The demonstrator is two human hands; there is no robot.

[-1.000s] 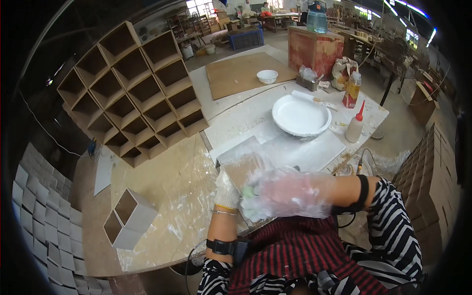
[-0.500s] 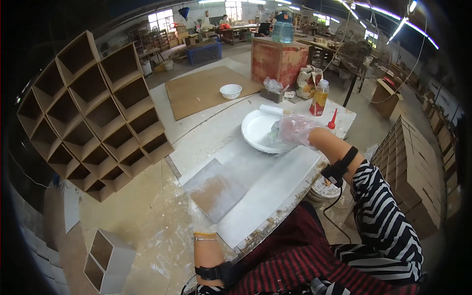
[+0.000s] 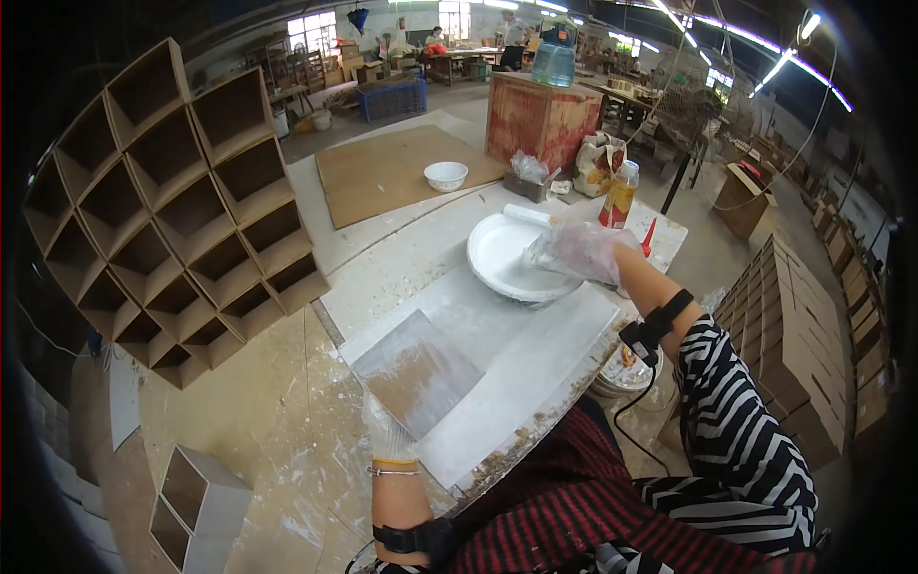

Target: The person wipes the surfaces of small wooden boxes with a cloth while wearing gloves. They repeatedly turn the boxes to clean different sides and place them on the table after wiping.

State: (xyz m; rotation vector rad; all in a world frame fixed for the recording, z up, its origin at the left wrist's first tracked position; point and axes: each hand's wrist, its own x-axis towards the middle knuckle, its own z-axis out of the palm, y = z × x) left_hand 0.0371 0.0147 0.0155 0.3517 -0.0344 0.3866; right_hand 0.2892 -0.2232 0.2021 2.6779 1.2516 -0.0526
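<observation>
My left hand (image 3: 387, 432), in a white knit glove, lies against the lower left edge of a thin brown board (image 3: 421, 381). White coating covers much of that board in streaks, with a bare brown patch in its middle; my left fingers blend into the white and cannot be made out. My right hand (image 3: 579, 253) wears a crinkled clear plastic glove and reaches over the right side of a white basin (image 3: 486, 266). Its fingers are bunched inside the basin, and what they hold is hidden by the plastic. White material coats the basin's inside.
A white-smeared sheet (image 3: 535, 368) lies under the brown board. Beyond the basin are a white roll (image 3: 529, 216), a bottle (image 3: 619, 196) and a red nozzle (image 3: 649, 237). A white bowl (image 3: 446, 176) sits farther back. Left stands a cubby shelf (image 3: 182, 210); a bucket (image 3: 626, 373) is below the table edge.
My right hand has shifted slightly right and back within the basin area. My left hand stays at the board's edge. The whole view has tilted a little.
</observation>
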